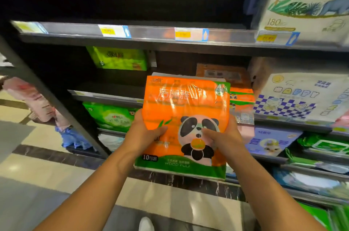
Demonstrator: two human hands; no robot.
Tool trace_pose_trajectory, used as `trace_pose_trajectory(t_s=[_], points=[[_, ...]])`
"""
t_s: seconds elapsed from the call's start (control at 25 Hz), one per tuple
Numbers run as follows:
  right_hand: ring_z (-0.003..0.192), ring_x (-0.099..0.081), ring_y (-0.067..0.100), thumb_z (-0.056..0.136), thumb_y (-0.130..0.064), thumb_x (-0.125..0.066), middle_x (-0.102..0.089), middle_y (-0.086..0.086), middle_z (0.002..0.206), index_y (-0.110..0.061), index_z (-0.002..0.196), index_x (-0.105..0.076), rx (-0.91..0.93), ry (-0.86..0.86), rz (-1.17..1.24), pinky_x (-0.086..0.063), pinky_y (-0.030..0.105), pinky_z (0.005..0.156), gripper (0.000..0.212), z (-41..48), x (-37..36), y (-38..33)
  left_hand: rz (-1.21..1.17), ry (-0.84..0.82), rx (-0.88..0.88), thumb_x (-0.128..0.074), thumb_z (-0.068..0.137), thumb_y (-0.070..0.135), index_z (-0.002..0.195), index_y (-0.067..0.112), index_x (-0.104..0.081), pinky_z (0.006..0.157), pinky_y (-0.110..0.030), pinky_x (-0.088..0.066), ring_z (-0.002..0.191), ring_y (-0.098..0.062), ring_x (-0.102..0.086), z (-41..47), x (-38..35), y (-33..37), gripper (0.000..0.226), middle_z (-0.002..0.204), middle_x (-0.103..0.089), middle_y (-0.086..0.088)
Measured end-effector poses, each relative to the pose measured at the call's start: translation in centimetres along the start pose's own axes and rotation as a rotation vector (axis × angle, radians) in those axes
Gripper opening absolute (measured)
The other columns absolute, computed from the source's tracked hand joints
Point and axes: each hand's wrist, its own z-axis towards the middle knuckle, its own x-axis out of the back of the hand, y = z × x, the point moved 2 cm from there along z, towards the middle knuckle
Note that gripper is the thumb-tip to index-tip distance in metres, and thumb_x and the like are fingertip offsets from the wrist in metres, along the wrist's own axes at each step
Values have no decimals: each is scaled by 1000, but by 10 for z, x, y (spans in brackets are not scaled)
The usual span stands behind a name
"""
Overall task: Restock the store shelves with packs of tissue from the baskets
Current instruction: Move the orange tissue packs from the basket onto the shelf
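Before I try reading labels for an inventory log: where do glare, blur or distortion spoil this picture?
Head view: glare streaks the wrap of the orange panda pack held by the left hand and right hand; the price tags are too blurred to read; the upper shelf bows from wide-angle distortion; above it, the recess is dark.

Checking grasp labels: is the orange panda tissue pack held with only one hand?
No, the left hand and right hand both grip the orange panda tissue pack.

- Left hand (145,134) and right hand (222,136) are gripping an orange panda tissue pack (186,110) by its sides
- Pack is facing dark store shelves (151,42) holding green packs (117,58)
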Motion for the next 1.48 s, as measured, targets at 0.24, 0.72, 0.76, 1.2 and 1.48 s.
trace_pose_trajectory(t_s=[0.24, 0.72, 0.76, 1.2, 1.48], points=[[109, -57, 24, 61, -25, -89, -57, -4, 124, -45, 130, -36, 19, -19, -5, -54, 46, 85, 89, 51, -77, -28, 38, -25, 23, -82, 72, 34, 128, 37, -32, 94, -42, -45, 109, -18, -55, 88, 60, -24, 75, 121, -55, 5], [91, -60, 6, 67, 1, -83, -58, -3, 115, -28, 134, -36, 156, 70, 132, -51, 15, 53, 87, 121, -114, -85, 82, -81, -93, -90, 60, 26, 125, 39, -25, 97, -45, -46, 113, -20, -54, 210, 85, 0, 93, 130, -49, -2], [94, -60, 8, 65, -1, -85, -59, -3, 116, -30, 134, -34, 159, 52, 123, -53, 19, 57, 90, 127, -115, -88, 76, -68, -89, -90, 61, 25, 118, 37, -27, 95, -45, -48, 108, -19, -56, 215, 85, 1, 86, 127, -51, -3], [99, -53, 15, 77, -9, -79, -50, -3, 113, -17, 127, -30, 121, 215, 47, -42, 11, 56, 71, 194, -135, -86, 34, -2, -170, -81, 75, 18, 111, 31, -29, 100, -38, -45, 110, -20, -54, 269, 59, 1, 64, 113, -56, 3], [109, -59, 19, 72, -11, -82, -55, 0, 121, -26, 120, -37, 200, 284, 130, -59, 38, 80, 67, 232, -158, -49, -106, 79, -315, -85, 67, 12, 140, 18, -20, 101, -34, -43, 120, -17, -51, 309, 23, -51, 98, 136, -46, -5]])
